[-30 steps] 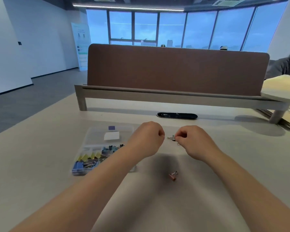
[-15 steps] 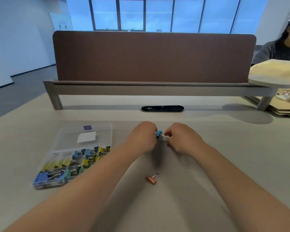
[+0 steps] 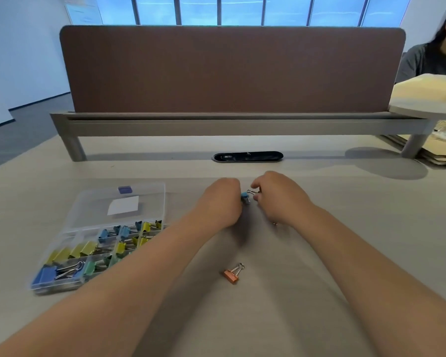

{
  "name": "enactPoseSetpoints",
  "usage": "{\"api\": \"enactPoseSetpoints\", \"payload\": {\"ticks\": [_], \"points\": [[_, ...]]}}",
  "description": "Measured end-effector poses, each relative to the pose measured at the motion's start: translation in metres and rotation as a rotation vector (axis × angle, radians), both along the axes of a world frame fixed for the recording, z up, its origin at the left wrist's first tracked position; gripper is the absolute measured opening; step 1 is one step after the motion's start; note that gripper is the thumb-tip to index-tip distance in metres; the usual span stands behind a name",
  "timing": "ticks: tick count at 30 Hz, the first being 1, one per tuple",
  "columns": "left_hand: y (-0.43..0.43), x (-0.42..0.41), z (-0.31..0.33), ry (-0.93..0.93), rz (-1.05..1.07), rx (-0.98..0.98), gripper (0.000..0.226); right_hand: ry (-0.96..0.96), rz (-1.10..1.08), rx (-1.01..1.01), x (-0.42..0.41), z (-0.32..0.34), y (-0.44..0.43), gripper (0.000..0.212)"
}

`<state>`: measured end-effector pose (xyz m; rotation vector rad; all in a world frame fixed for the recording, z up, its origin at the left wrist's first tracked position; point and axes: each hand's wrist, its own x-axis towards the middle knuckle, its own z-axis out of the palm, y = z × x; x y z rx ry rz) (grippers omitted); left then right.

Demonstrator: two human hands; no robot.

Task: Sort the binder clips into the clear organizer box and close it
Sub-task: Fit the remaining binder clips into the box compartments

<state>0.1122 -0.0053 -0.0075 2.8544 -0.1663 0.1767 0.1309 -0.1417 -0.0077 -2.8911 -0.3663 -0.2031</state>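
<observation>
Step in hand: pick-up of a loose clip. Left hand (image 3: pixel 222 199) and right hand (image 3: pixel 278 199), fingers curled, pinch one small blue metal binder clip (image 3: pixel 244 196) between them, left at the body, right at the wire handles. Next move, I judge: carry it to the clear plastic organizer box (image 3: pixel 98 204), lid open, left of the left hand, and drop it among the blue ones. Count: two clips outside the box, this one and one orange metal binder clip (image 3: pixel 231 274) on the desk (image 3: pixel 371 228), nearer the person than both hands; inside, at least three blue, several yellow, some green.
</observation>
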Motion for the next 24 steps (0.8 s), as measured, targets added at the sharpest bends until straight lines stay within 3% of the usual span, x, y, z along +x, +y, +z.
{"api": "enactPoseSetpoints", "payload": {"ticks": [8,15,20,24], "points": [[0.017,-0.009,0.010,0.002,-0.029,-0.106,0.017,0.055,0.043,0.009,0.007,-0.008,0.021,0.021],[0.024,-0.019,0.017,0.018,-0.023,-0.249,0.007,0.055,0.052,-0.008,-0.004,0.000,0.027,0.024],[0.034,-0.038,0.025,0.027,-0.039,-0.326,0.020,0.067,0.026,-0.054,-0.021,0.001,0.030,0.020],[0.049,-0.057,0.033,0.012,-0.037,-0.404,0.017,0.085,0.020,-0.018,-0.036,0.006,0.034,0.013]]}}
